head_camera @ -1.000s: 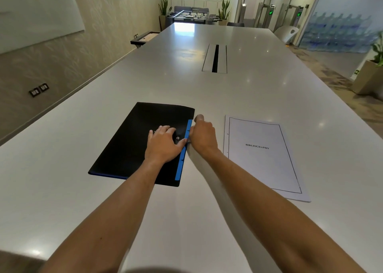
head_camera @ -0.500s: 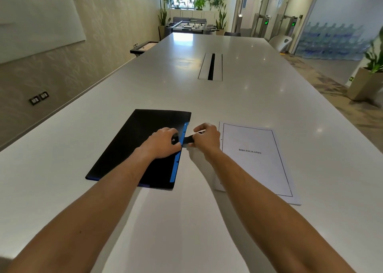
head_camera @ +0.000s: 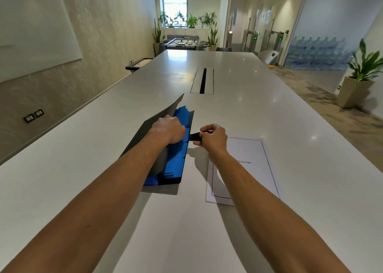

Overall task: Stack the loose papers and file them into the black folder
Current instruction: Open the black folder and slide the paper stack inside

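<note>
head view:
black folder (head_camera: 145, 135): lies on the white table (head_camera: 269, 117), cover raised along its right edge, blue dividers (head_camera: 178, 158) exposed.
left hand (head_camera: 169, 130): closed on the raised cover's edge, knuckles over the dividers.
right hand (head_camera: 213, 136): fingers pinched on the black strap tab (head_camera: 193, 136) at the folder's right side.
papers (head_camera: 255, 164): flat stack just right of the folder, top sheet bordered, partly covered by the right forearm.
cable slot (head_camera: 203, 84): set in the table beyond the folder.

The matt black folder (head_camera: 154, 131) holds blue dividers (head_camera: 178, 158); white paper (head_camera: 250, 167) lies on the glossy table (head_camera: 259, 111).
</note>
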`<state>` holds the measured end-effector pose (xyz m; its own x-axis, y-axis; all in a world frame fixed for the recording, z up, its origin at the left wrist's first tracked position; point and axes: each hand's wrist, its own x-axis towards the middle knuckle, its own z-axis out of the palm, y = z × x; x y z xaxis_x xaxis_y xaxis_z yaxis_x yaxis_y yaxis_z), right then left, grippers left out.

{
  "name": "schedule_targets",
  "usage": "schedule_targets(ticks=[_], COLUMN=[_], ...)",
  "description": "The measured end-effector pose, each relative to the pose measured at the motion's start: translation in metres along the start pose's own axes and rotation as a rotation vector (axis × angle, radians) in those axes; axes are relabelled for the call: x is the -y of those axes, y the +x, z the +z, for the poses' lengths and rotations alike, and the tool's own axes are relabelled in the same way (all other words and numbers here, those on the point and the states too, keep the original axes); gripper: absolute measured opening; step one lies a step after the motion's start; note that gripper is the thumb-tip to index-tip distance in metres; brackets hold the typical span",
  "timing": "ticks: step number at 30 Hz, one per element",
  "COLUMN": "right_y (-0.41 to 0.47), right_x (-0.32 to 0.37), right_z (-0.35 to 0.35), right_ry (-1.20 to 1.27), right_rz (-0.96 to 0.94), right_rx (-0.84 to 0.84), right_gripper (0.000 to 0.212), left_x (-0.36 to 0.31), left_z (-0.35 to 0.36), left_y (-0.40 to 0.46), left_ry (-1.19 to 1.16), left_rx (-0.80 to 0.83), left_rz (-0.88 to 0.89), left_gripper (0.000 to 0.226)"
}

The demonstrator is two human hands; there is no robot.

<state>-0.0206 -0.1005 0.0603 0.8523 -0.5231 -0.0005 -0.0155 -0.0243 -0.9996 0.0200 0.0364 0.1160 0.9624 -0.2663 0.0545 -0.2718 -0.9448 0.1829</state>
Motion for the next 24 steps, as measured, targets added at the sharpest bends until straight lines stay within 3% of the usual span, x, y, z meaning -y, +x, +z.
schedule_targets(ticks=[3, 5, 11, 24], right_y=[0.001, 0.001, 0.0, 0.004], right_x=[0.004, 0.004, 0.004, 0.001], right_z=[-0.005, -0.007, -0.013, -0.023], right_ry=[-0.014, -0.031, -0.021, -0.012], right_rz=[-0.021, -0.022, -0.031, -0.041], right_rx=[-0.009, -0.004, -0.003, 0.027], right_gripper=[0.018, 0.018, 0.016, 0.015], left_x=[-0.002, -0.003, -0.001, 0.006], left_z=[0.016, 0.02, 0.018, 0.005], left_y=[0.0, 0.002, 0.003, -0.005], left_ry=[0.058, 0.064, 0.068, -0.164], left_rx=[-0.025, -0.027, -0.002, 0.001], left_rz=[-0.033, -0.038, -0.009, -0.005], left_gripper=[0.103, 0.112, 0.114, 0.07])
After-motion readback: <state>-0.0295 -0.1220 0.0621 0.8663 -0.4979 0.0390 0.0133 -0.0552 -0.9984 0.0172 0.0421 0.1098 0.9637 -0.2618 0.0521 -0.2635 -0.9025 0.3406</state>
